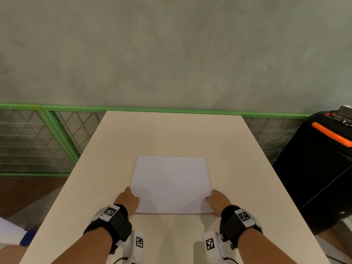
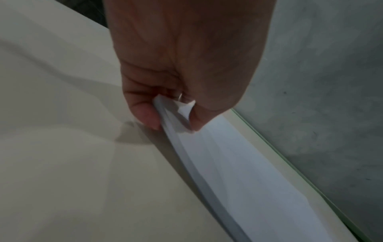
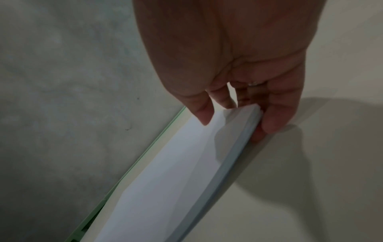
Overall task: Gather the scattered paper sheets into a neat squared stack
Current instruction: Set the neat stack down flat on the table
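A stack of white paper sheets point(image 1: 171, 184) lies in the middle of the beige table point(image 1: 171, 130), its edges aligned. My left hand point(image 1: 129, 201) pinches the stack's near left corner point(image 2: 176, 113), thumb on top and fingers underneath. My right hand point(image 1: 217, 201) holds the near right corner point(image 3: 240, 124), thumb above the sheets and fingers under the edge. The near edge of the stack is lifted slightly off the table, and the sheets sag between both hands in the wrist views.
A green metal fence with wire mesh point(image 1: 57, 134) runs behind and left of the table, below a grey wall. A black case with an orange handle point(image 1: 323, 159) stands right of the table. A blue-and-white object point(image 1: 22, 235) shows at the near left.
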`<state>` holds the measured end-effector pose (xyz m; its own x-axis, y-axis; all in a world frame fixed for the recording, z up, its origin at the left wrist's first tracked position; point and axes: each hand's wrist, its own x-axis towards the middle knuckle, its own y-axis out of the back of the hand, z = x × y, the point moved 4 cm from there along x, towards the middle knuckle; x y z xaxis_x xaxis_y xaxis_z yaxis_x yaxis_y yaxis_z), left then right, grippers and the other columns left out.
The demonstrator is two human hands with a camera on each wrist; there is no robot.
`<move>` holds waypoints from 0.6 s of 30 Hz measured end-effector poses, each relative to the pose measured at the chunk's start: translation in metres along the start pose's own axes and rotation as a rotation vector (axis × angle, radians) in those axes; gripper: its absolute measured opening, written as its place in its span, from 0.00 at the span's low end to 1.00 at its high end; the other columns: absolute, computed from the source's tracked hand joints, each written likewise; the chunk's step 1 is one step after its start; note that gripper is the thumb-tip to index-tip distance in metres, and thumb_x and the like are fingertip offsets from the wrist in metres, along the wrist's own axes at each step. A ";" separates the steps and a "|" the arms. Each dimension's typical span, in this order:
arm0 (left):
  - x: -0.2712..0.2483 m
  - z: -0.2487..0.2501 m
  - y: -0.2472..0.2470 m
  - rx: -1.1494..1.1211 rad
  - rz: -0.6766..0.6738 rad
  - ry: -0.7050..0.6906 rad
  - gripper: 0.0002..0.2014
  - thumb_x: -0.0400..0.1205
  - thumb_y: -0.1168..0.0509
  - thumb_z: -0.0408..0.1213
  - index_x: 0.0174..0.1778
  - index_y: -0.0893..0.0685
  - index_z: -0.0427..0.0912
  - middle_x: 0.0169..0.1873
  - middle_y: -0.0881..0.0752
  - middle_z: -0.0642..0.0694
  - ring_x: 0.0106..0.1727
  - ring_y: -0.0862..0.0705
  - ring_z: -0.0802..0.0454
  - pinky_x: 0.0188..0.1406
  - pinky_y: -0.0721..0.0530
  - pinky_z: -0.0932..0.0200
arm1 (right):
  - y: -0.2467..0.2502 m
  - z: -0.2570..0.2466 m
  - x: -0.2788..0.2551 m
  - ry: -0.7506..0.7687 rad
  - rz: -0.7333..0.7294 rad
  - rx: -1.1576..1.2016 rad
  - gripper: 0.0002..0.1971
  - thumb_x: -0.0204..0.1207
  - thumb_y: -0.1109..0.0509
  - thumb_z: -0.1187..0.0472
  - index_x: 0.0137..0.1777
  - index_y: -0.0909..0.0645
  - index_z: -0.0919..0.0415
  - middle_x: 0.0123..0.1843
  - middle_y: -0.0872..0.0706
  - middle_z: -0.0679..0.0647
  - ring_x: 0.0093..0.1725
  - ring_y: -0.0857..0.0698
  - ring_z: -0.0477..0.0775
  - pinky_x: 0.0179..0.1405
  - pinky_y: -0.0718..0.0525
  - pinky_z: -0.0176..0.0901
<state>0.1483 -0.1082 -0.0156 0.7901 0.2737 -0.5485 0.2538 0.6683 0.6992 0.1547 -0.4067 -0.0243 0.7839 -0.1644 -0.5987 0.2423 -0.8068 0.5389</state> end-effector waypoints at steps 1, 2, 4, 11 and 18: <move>-0.001 -0.002 0.000 0.004 -0.014 -0.006 0.26 0.81 0.43 0.40 0.74 0.35 0.34 0.71 0.25 0.35 0.69 0.24 0.38 0.65 0.26 0.52 | 0.002 -0.001 -0.004 0.009 -0.009 -0.042 0.18 0.77 0.38 0.60 0.65 0.29 0.65 0.70 0.25 0.66 0.63 0.24 0.63 0.66 0.21 0.52; -0.001 -0.004 0.000 0.006 -0.030 -0.015 0.30 0.79 0.41 0.44 0.75 0.36 0.34 0.71 0.25 0.35 0.69 0.25 0.39 0.65 0.25 0.52 | 0.004 -0.001 -0.007 0.024 -0.025 -0.085 0.26 0.76 0.36 0.59 0.72 0.34 0.66 0.73 0.27 0.65 0.67 0.25 0.63 0.67 0.24 0.48; -0.003 -0.007 0.000 0.028 -0.064 -0.069 0.41 0.72 0.34 0.51 0.78 0.41 0.38 0.71 0.26 0.37 0.70 0.25 0.39 0.66 0.25 0.51 | 0.007 -0.004 -0.015 0.086 -0.074 -0.187 0.40 0.74 0.32 0.58 0.81 0.49 0.64 0.78 0.32 0.62 0.74 0.30 0.61 0.69 0.29 0.43; -0.008 -0.008 0.000 0.473 0.005 -0.202 0.37 0.75 0.37 0.36 0.81 0.44 0.45 0.73 0.27 0.42 0.74 0.28 0.45 0.68 0.27 0.58 | 0.003 -0.010 -0.027 0.206 -0.103 -0.605 0.45 0.70 0.30 0.64 0.82 0.53 0.52 0.75 0.31 0.62 0.74 0.30 0.61 0.69 0.26 0.44; -0.005 -0.006 0.002 0.611 0.100 -0.284 0.13 0.74 0.39 0.35 0.55 0.21 0.44 0.59 0.16 0.46 0.61 0.18 0.48 0.54 0.23 0.62 | 0.004 -0.015 -0.028 0.273 0.012 -0.762 0.26 0.74 0.37 0.66 0.73 0.33 0.61 0.70 0.23 0.60 0.69 0.24 0.59 0.68 0.24 0.44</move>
<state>0.1414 -0.1045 -0.0141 0.9210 0.0657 -0.3840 0.3752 0.1155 0.9197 0.1420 -0.3967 0.0034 0.8771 0.0527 -0.4773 0.4785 -0.1816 0.8591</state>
